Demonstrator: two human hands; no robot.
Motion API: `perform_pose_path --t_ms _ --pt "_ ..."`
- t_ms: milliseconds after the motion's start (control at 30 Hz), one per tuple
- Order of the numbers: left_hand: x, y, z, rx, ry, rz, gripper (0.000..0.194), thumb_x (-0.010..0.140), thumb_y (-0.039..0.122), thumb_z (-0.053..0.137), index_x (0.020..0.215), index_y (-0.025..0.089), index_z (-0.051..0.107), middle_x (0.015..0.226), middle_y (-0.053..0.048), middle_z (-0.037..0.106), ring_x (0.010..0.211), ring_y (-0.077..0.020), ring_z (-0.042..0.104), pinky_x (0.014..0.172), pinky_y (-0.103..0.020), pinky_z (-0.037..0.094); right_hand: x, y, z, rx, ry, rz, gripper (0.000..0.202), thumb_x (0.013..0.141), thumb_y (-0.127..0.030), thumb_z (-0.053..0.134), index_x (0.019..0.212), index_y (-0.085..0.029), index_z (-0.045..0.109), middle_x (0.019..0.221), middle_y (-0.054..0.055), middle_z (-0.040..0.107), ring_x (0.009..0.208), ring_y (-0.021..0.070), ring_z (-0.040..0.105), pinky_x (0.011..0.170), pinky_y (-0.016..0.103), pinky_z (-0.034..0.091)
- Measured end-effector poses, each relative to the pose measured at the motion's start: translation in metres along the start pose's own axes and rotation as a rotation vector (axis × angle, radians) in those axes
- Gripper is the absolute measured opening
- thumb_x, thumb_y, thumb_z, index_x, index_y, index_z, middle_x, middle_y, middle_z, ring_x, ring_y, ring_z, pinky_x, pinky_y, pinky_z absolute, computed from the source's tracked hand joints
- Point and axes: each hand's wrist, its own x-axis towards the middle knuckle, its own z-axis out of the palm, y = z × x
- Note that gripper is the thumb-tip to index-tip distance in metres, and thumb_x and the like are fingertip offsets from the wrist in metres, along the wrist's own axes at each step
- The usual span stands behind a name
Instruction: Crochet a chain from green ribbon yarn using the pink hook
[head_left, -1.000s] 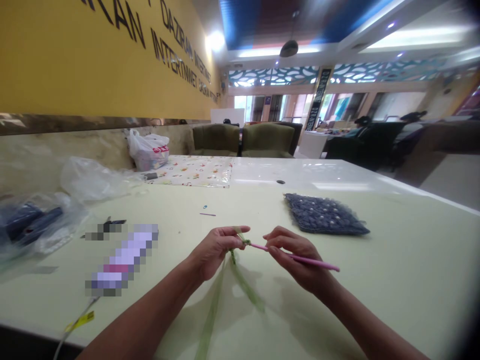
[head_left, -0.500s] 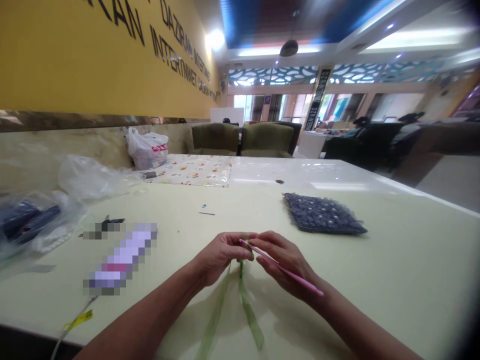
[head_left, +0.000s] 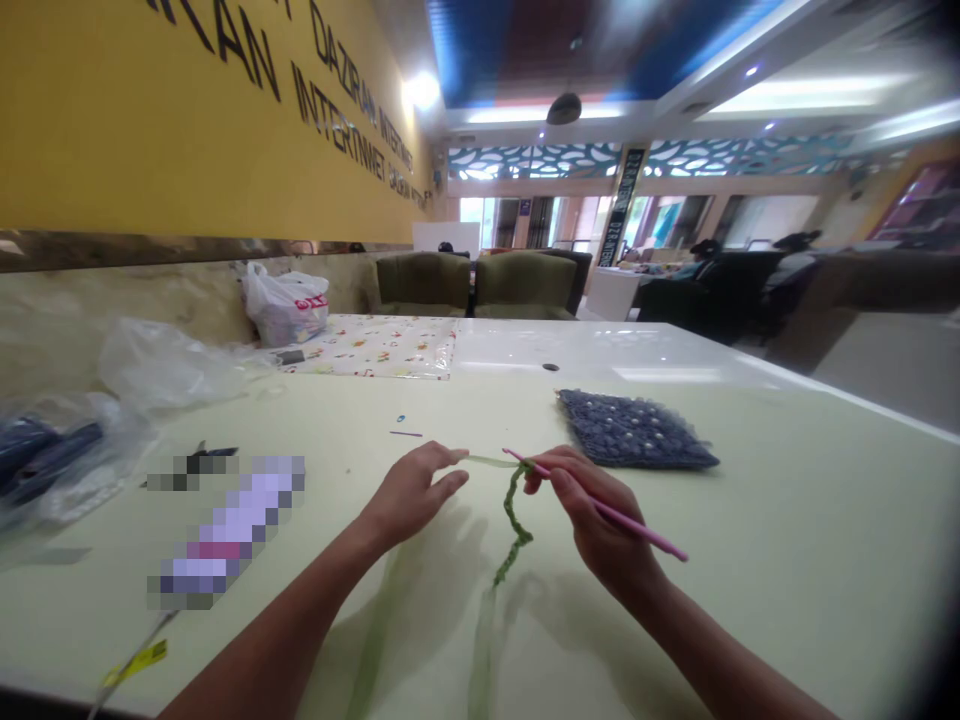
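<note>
My right hand [head_left: 600,500] grips a pink crochet hook [head_left: 637,527], its tip pointing left past the fingers. By the hook's tip, a chain of green crocheted stitches [head_left: 514,515] hangs from my right fingers, with a flat ribbon tail [head_left: 484,640] below it. A taut strand of green ribbon [head_left: 491,460] runs from the hook to the index finger of my left hand [head_left: 412,490]. My left thumb is apart from the index finger; the other fingers are partly hidden. More ribbon trails beneath the left hand to the table's near edge.
A dark blue beaded crochet piece [head_left: 637,430] lies beyond my right hand. A small blue clip [head_left: 401,419] and a thin purple stick [head_left: 406,434] lie ahead. Leftward are a blurred-out lilac object [head_left: 240,530], a cable [head_left: 139,655], dark snips [head_left: 206,460] and plastic bags [head_left: 165,360].
My hands, close together before, have moved apart, stretching the ribbon between them. The stitched chain now hangs in full sight under the hook. The view has shifted slightly to the right.
</note>
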Motion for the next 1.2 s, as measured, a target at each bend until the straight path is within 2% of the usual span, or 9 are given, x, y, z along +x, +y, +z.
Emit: perform_pose_path --t_ms 133,267,400,533,667,767,900,1100,1200 --pt "-0.003 0.005 0.012 -0.586 -0.088 -0.182 0.061 0.078 0.033 0.072 0.134 0.018 0.055 0.108 -0.011 0.069 0.109 -0.0245 0.057 0.1 -0.038 0.033 -0.007 0.004 0.01 -0.169 -0.076 -0.114 0.023 0.093 -0.015 0.047 0.104 -0.02 0.067 0.089 0.007 0.064 0.078 0.0163 0.063 0.068 0.029 0.052" --pt "-0.009 0.008 0.028 -0.815 -0.107 -0.209 0.073 0.07 0.02 0.079 0.137 0.017 0.05 0.086 -0.003 0.067 0.085 -0.017 0.061 0.093 -0.036 0.037 -0.013 0.01 0.021 -0.289 -0.091 -0.207 0.022 0.091 -0.013 0.05 0.105 -0.02 0.066 0.088 0.007 0.064 0.076 0.0161 0.063 0.067 0.028 0.053" --pt "-0.013 0.008 0.032 -0.842 -0.111 -0.219 0.073 0.068 0.013 0.078 0.136 0.018 0.051 0.078 0.001 0.063 0.077 -0.0132 0.057 0.086 -0.032 0.038 -0.014 0.014 0.02 -0.339 -0.14 -0.246 0.021 0.091 -0.012 0.051 0.106 -0.019 0.064 0.087 0.007 0.065 0.074 0.0157 0.062 0.064 0.028 0.052" --pt "-0.012 0.009 0.03 -0.843 -0.195 -0.225 0.069 0.067 0.007 0.075 0.132 0.019 0.054 0.07 0.005 0.057 0.07 -0.0104 0.052 0.079 -0.03 0.037 -0.013 0.015 0.018 -0.414 -0.152 -0.324 0.018 0.089 -0.011 0.054 0.103 -0.018 0.064 0.088 0.007 0.066 0.076 0.0167 0.061 0.066 0.029 0.051" --pt "-0.011 0.007 0.031 -0.816 -0.175 -0.194 0.064 0.07 0.01 0.074 0.131 0.017 0.055 0.078 0.002 0.059 0.077 -0.0124 0.054 0.084 -0.032 0.038 -0.014 0.015 0.019 -0.348 -0.15 -0.243 0.018 0.091 -0.012 0.052 0.101 -0.019 0.064 0.087 0.006 0.064 0.076 0.0163 0.061 0.066 0.029 0.051" --pt "-0.011 0.006 0.035 -0.825 -0.153 -0.188 0.068 0.072 0.016 0.075 0.136 0.017 0.05 0.087 -0.002 0.062 0.084 -0.0151 0.056 0.089 -0.035 0.037 -0.015 0.016 0.02 -0.266 -0.156 -0.193 0.02 0.092 -0.011 0.05 0.102 -0.021 0.065 0.089 0.006 0.063 0.077 0.0156 0.062 0.067 0.028 0.051" --pt "-0.012 0.006 0.035 -0.823 -0.13 -0.213 0.08 0.071 0.015 0.077 0.143 0.019 0.042 0.083 0.0 0.061 0.079 -0.0129 0.056 0.087 -0.033 0.038 -0.015 0.018 0.021 -0.251 -0.181 -0.199 0.021 0.091 -0.01 0.052 0.105 -0.02 0.064 0.089 0.005 0.062 0.078 0.0146 0.061 0.067 0.027 0.05" --pt "-0.014 0.009 0.025 -0.755 -0.195 -0.258 0.1 0.07 0.012 0.077 0.151 0.028 0.022 0.078 0.003 0.061 0.075 -0.0111 0.055 0.083 -0.031 0.04 -0.014 0.021 0.017 -0.327 -0.241 -0.271 0.017 0.091 -0.011 0.053 0.103 -0.019 0.062 0.087 0.005 0.062 0.073 0.0143 0.056 0.064 0.027 0.045" --pt "-0.014 0.011 0.027 -0.718 -0.198 -0.252 0.103 0.069 0.011 0.076 0.152 0.03 0.018 0.075 0.004 0.06 0.073 -0.0102 0.054 0.08 -0.03 0.04 -0.014 0.021 0.018 -0.451 -0.26 -0.324 0.011 0.092 -0.013 0.052 0.092 -0.017 0.062 0.081 0.004 0.061 0.07 0.0141 0.053 0.064 0.027 0.041"
